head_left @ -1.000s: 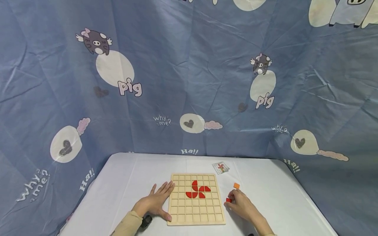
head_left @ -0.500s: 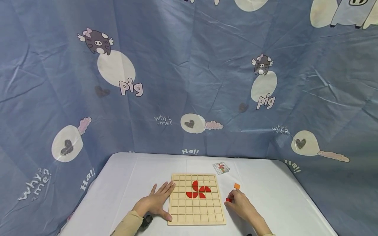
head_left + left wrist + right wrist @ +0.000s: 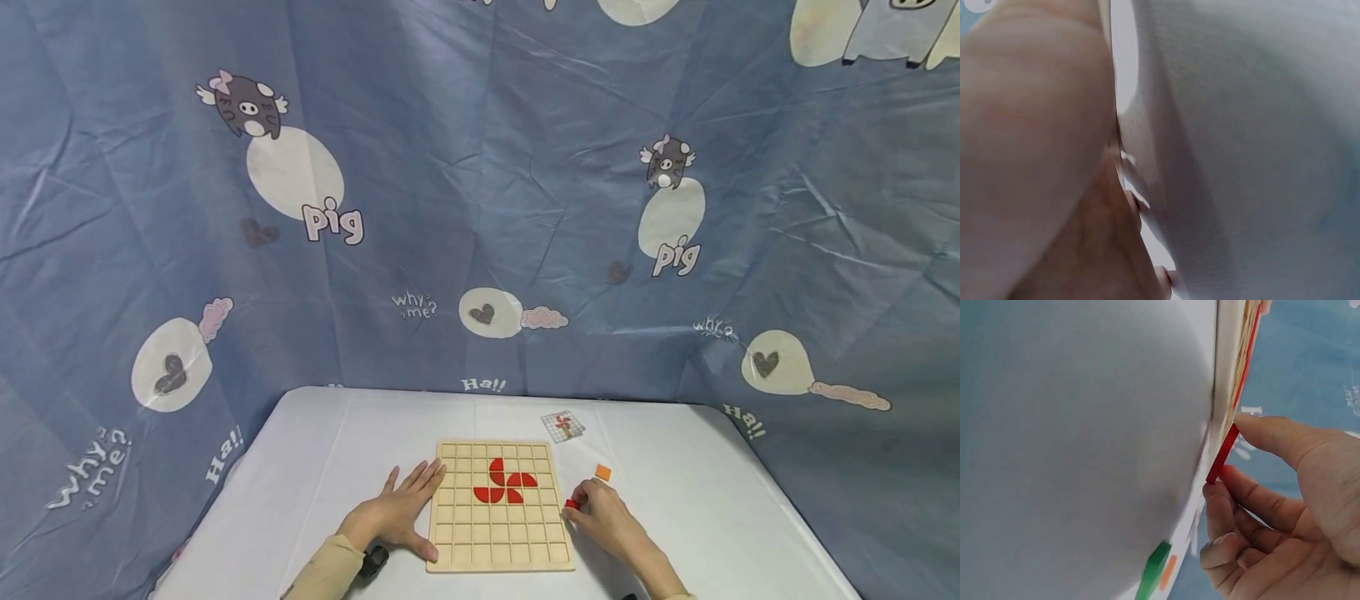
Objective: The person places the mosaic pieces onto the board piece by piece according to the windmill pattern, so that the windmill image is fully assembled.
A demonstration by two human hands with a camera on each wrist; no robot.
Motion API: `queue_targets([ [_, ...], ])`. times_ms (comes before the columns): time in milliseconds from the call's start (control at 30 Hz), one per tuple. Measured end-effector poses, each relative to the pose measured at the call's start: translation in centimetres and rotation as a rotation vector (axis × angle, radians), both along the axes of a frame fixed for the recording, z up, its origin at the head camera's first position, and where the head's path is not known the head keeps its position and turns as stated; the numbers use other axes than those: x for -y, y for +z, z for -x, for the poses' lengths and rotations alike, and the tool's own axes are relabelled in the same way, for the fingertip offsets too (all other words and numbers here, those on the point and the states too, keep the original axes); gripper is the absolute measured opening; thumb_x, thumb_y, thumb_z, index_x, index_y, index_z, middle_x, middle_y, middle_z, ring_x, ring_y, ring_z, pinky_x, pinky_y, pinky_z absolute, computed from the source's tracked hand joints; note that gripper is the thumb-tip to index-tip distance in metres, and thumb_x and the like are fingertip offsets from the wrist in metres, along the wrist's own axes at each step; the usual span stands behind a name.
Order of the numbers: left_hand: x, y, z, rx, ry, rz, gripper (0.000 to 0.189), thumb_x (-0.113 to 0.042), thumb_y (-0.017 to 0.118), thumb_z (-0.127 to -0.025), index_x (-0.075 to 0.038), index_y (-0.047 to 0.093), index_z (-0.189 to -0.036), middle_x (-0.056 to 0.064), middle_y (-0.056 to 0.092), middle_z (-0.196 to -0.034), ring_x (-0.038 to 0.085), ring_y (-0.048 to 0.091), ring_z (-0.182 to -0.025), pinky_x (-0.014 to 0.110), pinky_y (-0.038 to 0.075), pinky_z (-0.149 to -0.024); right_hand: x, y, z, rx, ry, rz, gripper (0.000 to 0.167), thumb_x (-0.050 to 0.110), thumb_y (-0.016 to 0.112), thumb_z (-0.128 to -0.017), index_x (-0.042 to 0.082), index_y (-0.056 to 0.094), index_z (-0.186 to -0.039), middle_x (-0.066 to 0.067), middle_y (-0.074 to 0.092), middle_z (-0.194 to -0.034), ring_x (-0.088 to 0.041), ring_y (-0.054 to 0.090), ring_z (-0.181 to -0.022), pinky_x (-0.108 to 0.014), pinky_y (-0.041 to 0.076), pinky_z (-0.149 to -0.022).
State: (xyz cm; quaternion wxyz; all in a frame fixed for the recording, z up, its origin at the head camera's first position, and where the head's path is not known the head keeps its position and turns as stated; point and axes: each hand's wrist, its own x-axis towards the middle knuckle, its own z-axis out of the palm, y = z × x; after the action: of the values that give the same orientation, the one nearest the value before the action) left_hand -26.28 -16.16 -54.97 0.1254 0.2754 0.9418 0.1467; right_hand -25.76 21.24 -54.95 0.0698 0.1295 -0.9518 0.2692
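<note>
A wooden grid board [image 3: 501, 548] lies on the white table. Red quarter-round tiles [image 3: 497, 494] form a pinwheel in its upper middle cells. My left hand [image 3: 397, 511] rests with spread, straight fingers along the board's left edge, its thumb at the lower left corner. In the left wrist view that hand [image 3: 1029, 150] fills the left side and its fingertips are mostly hidden. By the board's right edge my right hand [image 3: 604, 518] pinches a small red tile [image 3: 572, 503]. The right wrist view has this tile [image 3: 1222, 454] held on its edges between thumb and fingertips.
An orange square tile [image 3: 603, 472] lies just beyond my right hand. Near it, in the right wrist view, is a green piece [image 3: 1154, 572]. Pattern cards [image 3: 562, 426] with a red pinwheel lie behind the board's right corner. A blue printed curtain [image 3: 420, 167] surrounds the table.
Over the last half second my right hand has moved slightly left with the red tile, up to the board's right edge. My left hand has stayed put.
</note>
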Motion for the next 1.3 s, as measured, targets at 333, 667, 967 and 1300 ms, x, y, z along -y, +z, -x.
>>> queue_targets([
  [333, -0.1, 0.1, 0.0, 0.006, 0.006, 0.002, 0.133, -0.071, 0.074, -0.059, -0.007, 0.009, -0.155, 0.014, 0.006, -0.163, 0.038, 0.009, -0.149, 0.069, 0.003, -0.115, 2.8, 1.0, -0.2, -0.004, 0.126, -0.013, 0.021, 0.025, 0.077, -0.082, 0.011, 0.063, -0.087, 0.004, 0.057, -0.085, -0.003, 0.048, -0.070, -0.019, 0.044, -0.057],
  [667, -0.2, 0.0, 0.1, 0.009, 0.012, 0.005, 0.133, -0.072, 0.073, -0.058, -0.008, 0.009, -0.155, 0.012, 0.006, -0.164, 0.036, 0.008, -0.150, 0.068, 0.003, -0.115, 5.9, 0.8, -0.1, -0.003, 0.190, -0.019, 0.020, 0.024, 0.078, -0.081, 0.011, 0.064, -0.087, 0.004, 0.057, -0.086, -0.004, 0.051, -0.075, -0.021, 0.048, -0.062],
  [967, -0.1, 0.0, 0.0, 0.001, 0.008, -0.001, 0.133, -0.071, 0.074, -0.059, -0.006, 0.010, -0.155, 0.015, 0.006, -0.163, 0.037, 0.009, -0.149, 0.068, 0.003, -0.115, 7.2, 0.3, 0.2, 0.014, 0.213, -0.015, 0.024, 0.027, 0.079, -0.079, 0.012, 0.062, -0.087, 0.006, 0.055, -0.085, -0.002, 0.048, -0.075, -0.020, 0.048, -0.063],
  [1300, -0.1, -0.1, 0.1, 0.002, 0.006, 0.003, 0.133, -0.072, 0.073, -0.059, -0.007, 0.008, -0.155, 0.013, 0.005, -0.163, 0.036, 0.008, -0.150, 0.068, 0.002, -0.115, 7.4, 0.1, 0.3, 0.054, 0.226, -0.025, 0.023, 0.028, 0.078, -0.082, 0.012, 0.063, -0.090, 0.006, 0.055, -0.089, -0.001, 0.048, -0.075, -0.020, 0.047, -0.063],
])
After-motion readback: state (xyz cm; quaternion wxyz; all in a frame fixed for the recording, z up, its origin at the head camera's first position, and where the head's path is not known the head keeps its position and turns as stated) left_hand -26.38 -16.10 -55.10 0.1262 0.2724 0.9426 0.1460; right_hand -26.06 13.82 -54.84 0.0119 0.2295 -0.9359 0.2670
